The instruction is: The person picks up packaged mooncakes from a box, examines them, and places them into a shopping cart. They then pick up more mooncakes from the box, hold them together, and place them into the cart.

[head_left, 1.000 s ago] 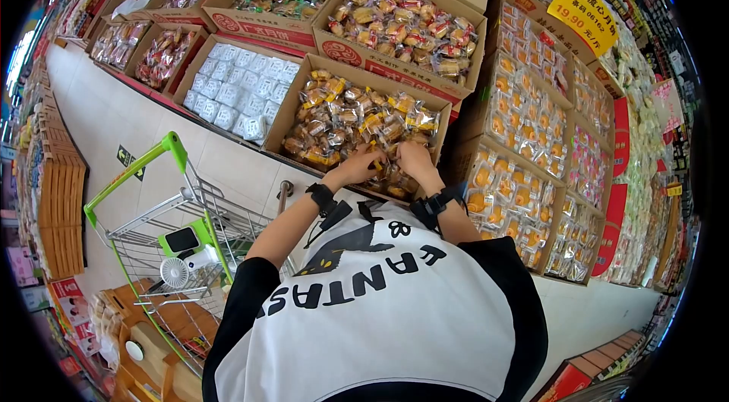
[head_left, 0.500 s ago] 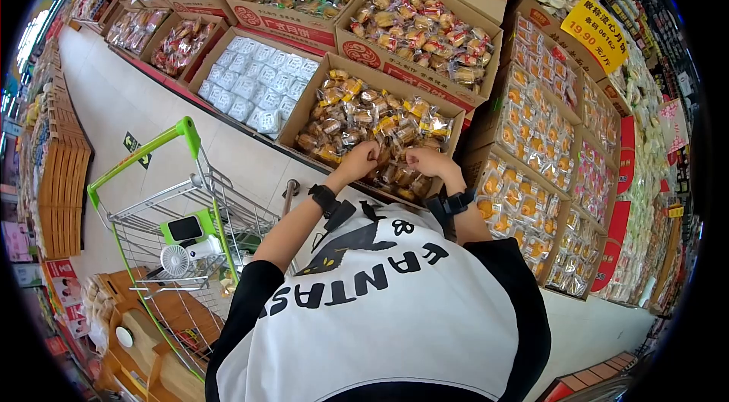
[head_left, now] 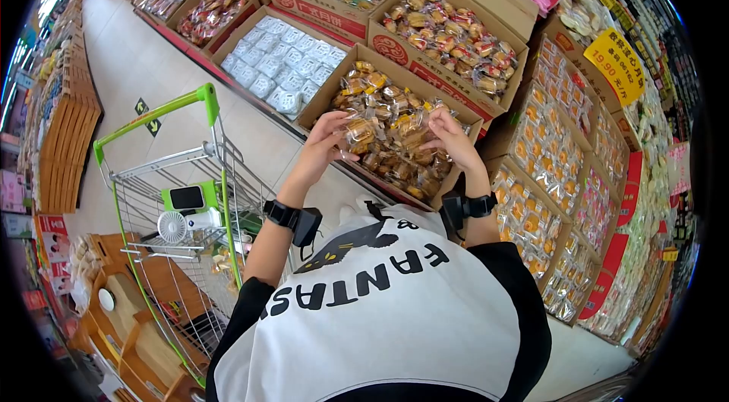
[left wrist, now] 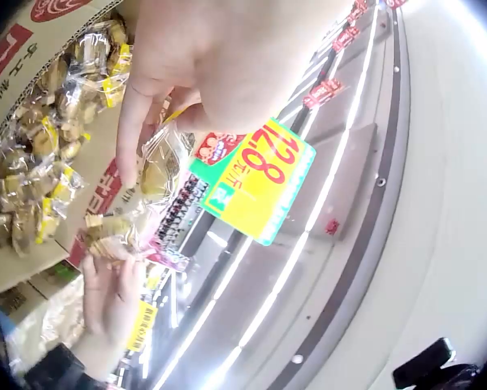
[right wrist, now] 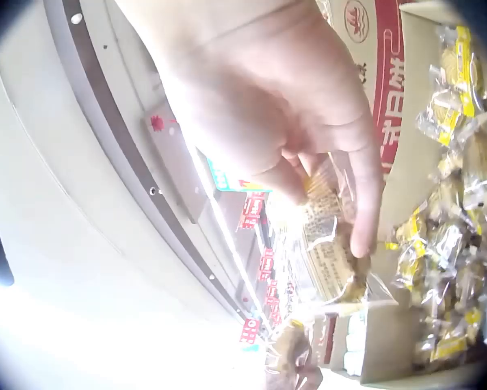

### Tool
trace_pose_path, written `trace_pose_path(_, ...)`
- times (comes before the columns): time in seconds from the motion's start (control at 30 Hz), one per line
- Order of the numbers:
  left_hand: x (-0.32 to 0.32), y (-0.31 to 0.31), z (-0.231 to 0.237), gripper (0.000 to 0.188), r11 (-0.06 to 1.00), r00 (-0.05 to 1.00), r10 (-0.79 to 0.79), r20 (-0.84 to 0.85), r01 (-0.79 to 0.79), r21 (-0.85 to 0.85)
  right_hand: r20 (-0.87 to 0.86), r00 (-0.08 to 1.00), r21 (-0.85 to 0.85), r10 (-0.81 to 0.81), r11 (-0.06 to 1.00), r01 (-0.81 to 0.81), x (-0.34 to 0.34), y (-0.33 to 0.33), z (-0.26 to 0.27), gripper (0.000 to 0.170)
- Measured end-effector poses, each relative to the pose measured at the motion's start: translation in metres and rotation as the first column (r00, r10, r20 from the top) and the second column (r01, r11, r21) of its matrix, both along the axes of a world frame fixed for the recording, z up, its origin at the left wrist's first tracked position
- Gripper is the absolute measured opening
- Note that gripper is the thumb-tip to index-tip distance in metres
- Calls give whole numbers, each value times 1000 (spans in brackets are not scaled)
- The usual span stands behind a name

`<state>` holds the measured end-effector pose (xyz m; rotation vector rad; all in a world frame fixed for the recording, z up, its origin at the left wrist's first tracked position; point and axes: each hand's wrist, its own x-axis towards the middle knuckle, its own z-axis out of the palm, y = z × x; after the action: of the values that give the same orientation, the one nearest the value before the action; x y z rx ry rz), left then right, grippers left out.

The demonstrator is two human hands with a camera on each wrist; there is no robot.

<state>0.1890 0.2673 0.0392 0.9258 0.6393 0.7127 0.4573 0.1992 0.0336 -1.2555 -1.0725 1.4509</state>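
Observation:
In the head view my left hand [head_left: 320,145] pinches a clear-wrapped mooncake [head_left: 360,131] between thumb and fingers. My right hand [head_left: 458,145] grips a second wrapped mooncake [head_left: 414,130]. Both are raised over an open cardboard box [head_left: 313,115] full of the same brown cakes in clear, yellow-marked wrappers. The right wrist view shows printed text on the packet [right wrist: 328,252] under my right thumb and fingers. From the left wrist, one packet [left wrist: 160,172] hangs below my left fingers, with my right hand [left wrist: 113,296] and its packet [left wrist: 117,234] beyond.
A box of white packets [head_left: 285,60] adjoins on the left, and a box of red-marked cakes [head_left: 448,34] stands behind. Trays of orange-centred cakes [head_left: 543,136] rise at right. A shopping cart [head_left: 182,197] holding a small white fan [head_left: 171,226] stands to my left.
Both hands have lifted out of the pile, each now with a wrapped mooncake, and have spread apart. The head view has swung, so the boxes appear farther right.

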Motion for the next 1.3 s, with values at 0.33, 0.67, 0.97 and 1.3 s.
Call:
trace_pose_path(0.33,-39,-33,44,30,971,956,237,174,-233,-46,-186,974,52,-131,988,143,-26,18,11,11)
trace_pose_path(0.67,-48,-41,78,41,961,943,223,249,-255,106,-171,969,20,-178,983,184,-25,12,4,7)
trace_pose_path(0.97,-47,-46,88,39,901,952,245,182,-293,321,-168,971,31,-168,984,176,-26,9,-1,7)
trace_pose_path(1.3,-48,-53,108,42,739,932,328,153,-354,573,-163,969,27,-187,981,194,-34,9,1,7)
